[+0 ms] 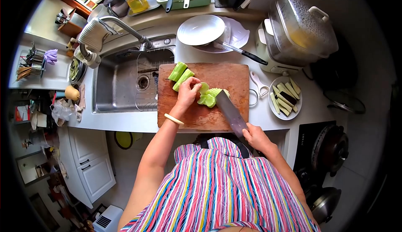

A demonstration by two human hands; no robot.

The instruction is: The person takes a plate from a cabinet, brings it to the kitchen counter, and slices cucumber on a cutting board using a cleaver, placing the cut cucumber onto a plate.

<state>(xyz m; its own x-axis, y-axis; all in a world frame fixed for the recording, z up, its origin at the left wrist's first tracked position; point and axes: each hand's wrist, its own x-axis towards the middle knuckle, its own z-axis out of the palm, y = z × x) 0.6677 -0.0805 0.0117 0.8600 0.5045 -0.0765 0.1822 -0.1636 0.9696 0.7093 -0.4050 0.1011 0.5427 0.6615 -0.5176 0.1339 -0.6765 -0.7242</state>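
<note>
Head view: left hand (188, 90) pinches a round pale-green slice (204, 87); right hand (256, 137) grips a broad grey cleaver (231, 114). Green cylindrical chunks (178, 71) lie at the brown wooden board's (230, 75) ten o'clock.

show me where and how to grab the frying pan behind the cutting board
Probably best by the black handle, from the near right side: long and slim, it slants out rightward and nearer, while the round frying pan itself offers only a wide rim.

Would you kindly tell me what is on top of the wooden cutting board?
On the cutting board are two green vegetable chunks and cut slices. The left hand and knife hide whatever lies directly beneath them.
</note>
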